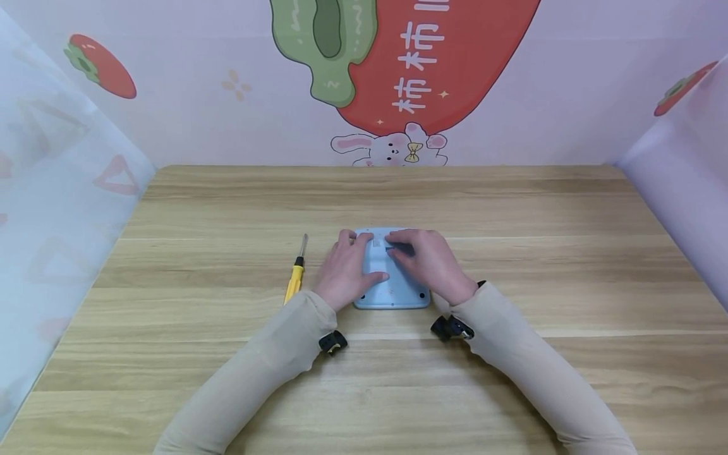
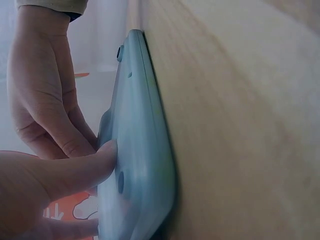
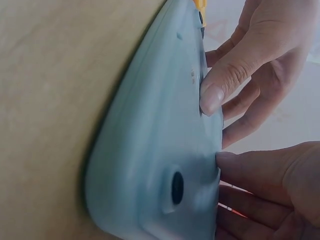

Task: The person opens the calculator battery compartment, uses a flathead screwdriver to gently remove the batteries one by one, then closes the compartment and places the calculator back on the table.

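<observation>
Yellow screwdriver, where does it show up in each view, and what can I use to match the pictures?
Head: The yellow screwdriver lies left of centre, on the table beside the left hand.
Left wrist: Not in this picture.
Right wrist: Only a bit of yellow at the top edge, beyond the blue device.
Shared landmark: The blue device, in all three views.

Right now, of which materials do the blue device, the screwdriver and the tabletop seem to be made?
The blue device: probably molded plastic, smooth and satin, judging by rounded edges and soft highlights.
The screwdriver: yellow handle, likely plastic; slim gray shaft, likely metal.
The tabletop: wood-grained, but solid wood or printed laminate, I cannot tell.
</observation>
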Available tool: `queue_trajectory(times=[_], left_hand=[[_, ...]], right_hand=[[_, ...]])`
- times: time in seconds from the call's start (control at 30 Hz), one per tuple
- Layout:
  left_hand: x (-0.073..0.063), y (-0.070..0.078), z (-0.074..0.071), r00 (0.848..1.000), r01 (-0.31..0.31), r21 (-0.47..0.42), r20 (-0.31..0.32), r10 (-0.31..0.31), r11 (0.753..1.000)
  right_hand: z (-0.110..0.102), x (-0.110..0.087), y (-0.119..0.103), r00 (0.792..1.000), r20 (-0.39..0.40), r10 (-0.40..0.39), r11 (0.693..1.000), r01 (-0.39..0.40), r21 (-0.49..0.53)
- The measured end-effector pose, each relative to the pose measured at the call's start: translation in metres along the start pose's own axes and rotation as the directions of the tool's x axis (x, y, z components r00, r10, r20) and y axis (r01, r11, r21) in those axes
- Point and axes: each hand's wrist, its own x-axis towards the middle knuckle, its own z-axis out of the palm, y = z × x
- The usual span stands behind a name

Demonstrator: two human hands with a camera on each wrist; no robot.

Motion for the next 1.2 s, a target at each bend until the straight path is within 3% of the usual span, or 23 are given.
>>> queue_trajectory(times=[0.47,1.2], left_hand=[[0.0,0.0,0.0,1.0,-0.002,0.002,-0.007,0.002,1.0],[0.0,-0.001,0.001,1.0,-0.013,0.004,-0.021,0.013,1.0]], right_hand=[[-0.004,0.0,0.003,0.999,0.012,-0.03,0.999,0.03,0.029],[-0.004,0.011,0.004,0.998,-0.039,-0.046,0.998,0.048,0.037]])
